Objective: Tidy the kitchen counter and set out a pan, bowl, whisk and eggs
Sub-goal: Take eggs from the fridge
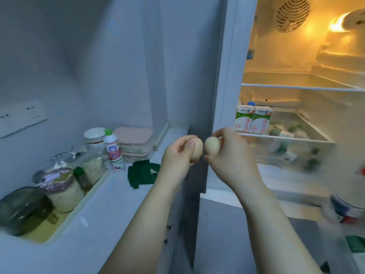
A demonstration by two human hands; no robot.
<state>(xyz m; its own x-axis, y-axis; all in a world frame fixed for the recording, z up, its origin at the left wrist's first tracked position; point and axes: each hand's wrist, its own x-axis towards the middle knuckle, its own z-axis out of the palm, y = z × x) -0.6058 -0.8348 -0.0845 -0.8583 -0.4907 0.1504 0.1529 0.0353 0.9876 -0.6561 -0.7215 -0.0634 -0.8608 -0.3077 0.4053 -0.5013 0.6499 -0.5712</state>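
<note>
I hold two pale beige eggs side by side in front of the fridge's left edge. My left hand grips one egg, with the thumb across its front. My right hand pinches the other egg between fingers and thumb. The eggs are almost touching, just above the right end of the white counter. No pan, bowl or whisk shows in this view.
The fridge stands open at right, lit inside, with two milk cartons on a shelf. On the counter lie a dark green cloth, a white bottle, stacked pink-lidded boxes and a tray with jars and a green glass pot.
</note>
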